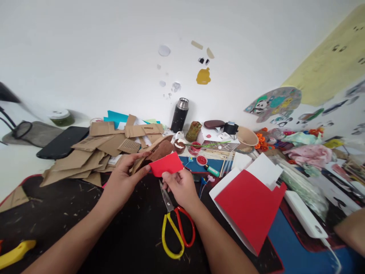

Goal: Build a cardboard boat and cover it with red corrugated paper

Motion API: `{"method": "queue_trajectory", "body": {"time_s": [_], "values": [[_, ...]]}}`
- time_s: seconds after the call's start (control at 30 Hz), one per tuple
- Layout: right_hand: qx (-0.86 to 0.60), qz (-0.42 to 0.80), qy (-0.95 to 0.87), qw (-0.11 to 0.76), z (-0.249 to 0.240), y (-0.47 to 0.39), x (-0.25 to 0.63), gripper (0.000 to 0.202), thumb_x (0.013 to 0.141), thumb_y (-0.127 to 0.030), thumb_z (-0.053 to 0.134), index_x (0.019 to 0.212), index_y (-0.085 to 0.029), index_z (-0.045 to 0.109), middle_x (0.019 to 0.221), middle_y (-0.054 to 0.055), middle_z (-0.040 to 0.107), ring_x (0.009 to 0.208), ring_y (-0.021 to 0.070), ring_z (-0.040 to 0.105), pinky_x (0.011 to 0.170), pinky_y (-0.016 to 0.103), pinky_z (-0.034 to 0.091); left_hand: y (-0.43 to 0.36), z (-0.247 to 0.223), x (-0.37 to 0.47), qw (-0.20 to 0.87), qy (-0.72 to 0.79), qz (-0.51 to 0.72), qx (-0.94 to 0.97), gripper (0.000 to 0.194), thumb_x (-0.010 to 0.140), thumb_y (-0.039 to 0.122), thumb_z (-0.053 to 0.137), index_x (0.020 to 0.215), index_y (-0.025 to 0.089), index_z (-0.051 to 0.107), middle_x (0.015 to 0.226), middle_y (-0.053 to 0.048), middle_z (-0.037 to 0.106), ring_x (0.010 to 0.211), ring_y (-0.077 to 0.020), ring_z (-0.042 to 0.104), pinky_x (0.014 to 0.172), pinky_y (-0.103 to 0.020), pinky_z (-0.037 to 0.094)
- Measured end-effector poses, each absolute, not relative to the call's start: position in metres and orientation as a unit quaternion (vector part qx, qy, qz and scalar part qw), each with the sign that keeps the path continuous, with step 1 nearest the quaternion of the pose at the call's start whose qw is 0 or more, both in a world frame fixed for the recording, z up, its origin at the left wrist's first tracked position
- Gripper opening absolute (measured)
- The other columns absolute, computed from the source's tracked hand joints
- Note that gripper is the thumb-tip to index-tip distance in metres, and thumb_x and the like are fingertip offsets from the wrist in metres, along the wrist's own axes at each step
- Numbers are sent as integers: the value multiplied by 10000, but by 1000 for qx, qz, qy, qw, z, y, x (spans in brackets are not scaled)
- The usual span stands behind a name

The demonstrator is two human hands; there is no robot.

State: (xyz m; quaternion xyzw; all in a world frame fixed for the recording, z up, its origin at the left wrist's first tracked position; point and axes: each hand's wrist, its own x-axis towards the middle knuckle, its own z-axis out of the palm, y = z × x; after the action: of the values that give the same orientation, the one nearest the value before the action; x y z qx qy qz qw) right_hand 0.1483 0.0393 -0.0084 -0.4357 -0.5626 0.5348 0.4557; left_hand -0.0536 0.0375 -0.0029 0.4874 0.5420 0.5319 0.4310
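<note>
A small piece of red paper (168, 163) is pinched at its lower edge by my right hand (182, 186). My left hand (127, 177) grips a piece of cardboard with a brown-painted face (161, 151), which leans behind the red paper. The left thumb's tip meets the paper's left edge; whether it also presses on the paper I cannot tell. Just below my hands, scissors (172, 220) with one yellow and one red handle lie on the black mat (119, 236), their blade tips near the right fingers.
Cut cardboard pieces (94, 152) are heaped at the left. A black flask (180, 116), an open pot of red paint (202, 160) and thin sticks stand or lie behind. A large red sheet (251, 209) lies right, beside a white power strip (306, 215). Part of another person's arm (350, 230) shows far right.
</note>
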Motion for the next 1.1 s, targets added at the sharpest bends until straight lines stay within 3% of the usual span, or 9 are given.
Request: {"method": "queue_trajectory", "body": {"time_s": [0.17,0.27,0.37,0.47,0.6,0.77,0.9,1.1], "values": [[-445,529,-514,507,-4,43,151,421,893,-618,831,986,-240,670,648,-47,640,484,139,604,471,240,493,39,-1,-57,354,561,504,553,452,819,617,884,1158,319,859,1309,-95,819,1336,-409,685,1245,-618,455],[-456,531,-494,516,-4,45,154,437,904,-633,831,938,-234,655,586,-58,624,436,131,589,435,228,476,41,-1,-58,409,555,511,513,566,823,648,865,1259,288,837,1411,-127,782,1315,-419,703,1102,-595,594],[-434,549,-453,552,-4,50,160,497,890,-686,835,918,-231,637,564,-54,640,401,132,597,383,209,436,42,0,-61,485,538,525,446,751,822,671,859,1458,288,747,1614,-145,666,1312,-422,717,895,-499,704],[-408,575,-410,578,-4,54,163,538,842,-694,886,916,-231,624,592,-46,674,388,133,609,342,194,394,43,3,-65,509,515,525,446,805,826,636,881,1548,339,688,1775,-106,512,1455,-438,631,867,-448,729],[-398,603,-401,562,-4,53,161,553,820,-688,914,916,-225,627,611,-30,703,381,135,619,329,189,392,41,9,-68,523,499,508,469,677,767,639,930,1355,319,833,1859,-92,374,1551,-513,536,891,-520,734],[-403,607,-412,547,-8,50,156,534,839,-683,897,908,-229,626,622,-20,714,389,143,630,344,199,426,39,16,-67,519,486,480,514,470,737,662,941,1067,329,931,1707,-129,599,1644,-541,397,943,-590,708],[-420,594,-412,548,-11,52,156,532,840,-680,893,941,-218,649,635,-9,727,405,149,650,354,200,440,38,18,-68,554,466,472,504,438,757,663,930,1058,345,936,1639,-125,671,1621,-507,457,1055,-609,658],[-431,584,-441,528,-13,50,154,535,859,-691,867,978,-211,660,657,2,744,435,158,683,375,202,457,37,20,-67,582,484,451,473,487,707,718,944,903,272,915,1648,-168,647,1484,-526,607,919,-573,720]]}}
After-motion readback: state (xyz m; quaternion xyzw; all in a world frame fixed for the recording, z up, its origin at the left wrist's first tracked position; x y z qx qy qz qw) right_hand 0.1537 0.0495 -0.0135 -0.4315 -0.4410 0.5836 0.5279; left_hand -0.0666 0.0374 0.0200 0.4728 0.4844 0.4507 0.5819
